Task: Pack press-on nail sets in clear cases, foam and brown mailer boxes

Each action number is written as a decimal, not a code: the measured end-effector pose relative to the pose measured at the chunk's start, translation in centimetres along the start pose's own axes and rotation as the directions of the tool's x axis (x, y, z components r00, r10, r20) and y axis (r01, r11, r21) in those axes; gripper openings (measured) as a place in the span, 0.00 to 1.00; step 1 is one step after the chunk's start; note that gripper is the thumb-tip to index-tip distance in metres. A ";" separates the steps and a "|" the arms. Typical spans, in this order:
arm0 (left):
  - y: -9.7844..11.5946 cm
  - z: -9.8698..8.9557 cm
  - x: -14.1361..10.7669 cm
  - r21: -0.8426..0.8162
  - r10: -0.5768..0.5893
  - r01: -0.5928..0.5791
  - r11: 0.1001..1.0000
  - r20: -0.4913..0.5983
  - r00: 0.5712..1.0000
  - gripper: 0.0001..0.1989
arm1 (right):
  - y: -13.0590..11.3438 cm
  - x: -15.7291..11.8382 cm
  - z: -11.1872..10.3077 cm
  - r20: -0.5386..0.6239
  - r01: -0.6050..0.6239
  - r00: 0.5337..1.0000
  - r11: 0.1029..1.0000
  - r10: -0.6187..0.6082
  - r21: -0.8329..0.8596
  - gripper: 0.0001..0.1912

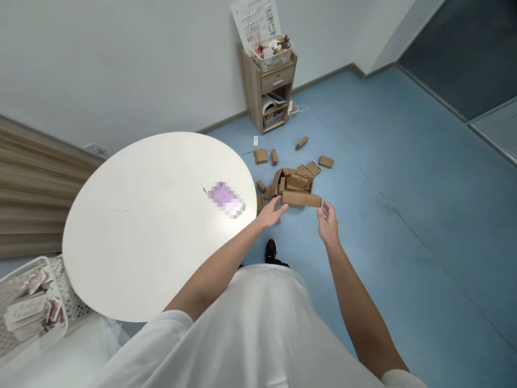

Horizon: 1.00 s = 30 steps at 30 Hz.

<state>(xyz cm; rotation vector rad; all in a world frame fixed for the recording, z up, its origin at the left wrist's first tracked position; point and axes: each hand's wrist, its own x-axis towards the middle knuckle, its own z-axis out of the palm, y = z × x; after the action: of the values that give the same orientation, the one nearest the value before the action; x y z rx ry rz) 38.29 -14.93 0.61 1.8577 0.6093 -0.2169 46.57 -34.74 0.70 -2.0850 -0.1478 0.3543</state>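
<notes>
A long, narrow brown cardboard box [301, 199] is held level between my two hands, above the floor. My left hand [272, 212] grips its left end, with the thumb on the near side. At the right end, my right hand [328, 223] has its thumb and fingertips against the corner. Just beyond the held box lies an open carton [277, 182] filled with smaller cardboard boxes [297, 181]. Part of the carton is hidden behind the held box. Several small brown boxes lie on the floor around it, among them a squarish box [260, 156] and a flat box [326, 161].
A round white table [133, 253] stands at my left, with a blurred purple object [223, 196] on it. Against the wall is a wooden cabinet [253, 91] carrying a white basket [278, 60]. A white device with a cable [256, 141] lies on the blue floor [404, 178].
</notes>
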 end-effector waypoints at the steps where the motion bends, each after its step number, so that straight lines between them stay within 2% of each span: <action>1: 0.2 0.2 0.3 -0.008 0.031 -0.031 0.999 0.025 0.999 0.34 | 0.0 0.2 -0.2 -0.026 0.006 1.000 1.000 -0.006 0.015 0.31; 4: -0.2 0.2 0.0 0.008 0.061 -0.061 0.998 0.066 0.996 0.33 | 0.3 0.0 -0.4 -0.035 -0.028 0.999 0.999 0.029 0.033 0.31; 6: -1.1 0.0 -0.9 0.016 0.047 -0.048 0.999 0.042 0.998 0.32 | 0.9 -0.3 -0.2 -0.014 -0.060 0.998 0.997 0.061 0.038 0.31; 11: -4.3 -1.9 -4.9 -0.057 -0.078 0.077 0.995 -0.018 0.997 0.27 | 2.2 -0.8 1.2 0.063 -0.105 0.993 0.994 0.104 0.011 0.31; 15: -6.7 -4.3 -9.0 -0.133 -0.173 0.156 0.979 -0.133 0.976 0.25 | 1.5 -1.0 3.7 0.190 -0.048 0.981 0.999 0.048 -0.006 0.31; 19: -8.9 -6.4 -12.9 -0.169 -0.249 0.210 0.963 -0.258 0.933 0.25 | -0.9 -1.9 7.4 0.334 0.047 0.941 0.999 -0.053 0.026 0.29; 22: -10.3 -7.8 -16.2 -0.185 -0.265 0.210 0.960 -0.356 0.896 0.25 | -3.0 -3.4 10.8 0.444 0.124 0.883 0.989 -0.148 0.084 0.27; 25: -12.2 -9.5 -20.3 -0.222 -0.276 0.193 0.956 -0.451 0.849 0.26 | -5.3 -6.2 14.7 0.557 0.202 0.800 0.974 -0.223 0.099 0.25; 28: -14.8 -11.0 -25.3 -0.278 -0.307 0.182 0.943 -0.518 0.799 0.26 | -7.7 -10.2 18.7 0.684 0.286 0.683 0.955 -0.259 0.076 0.24; 30: -17.0 -11.7 -28.7 -0.336 -0.359 0.196 0.921 -0.540 0.762 0.26 | -9.1 -13.4 21.2 0.773 0.346 0.575 0.936 -0.269 0.069 0.22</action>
<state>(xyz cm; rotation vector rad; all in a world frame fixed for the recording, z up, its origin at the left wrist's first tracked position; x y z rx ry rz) 3.60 -8.63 3.27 1.5519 1.2965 0.2640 27.58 -15.95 0.90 -1.7992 -1.0604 1.0354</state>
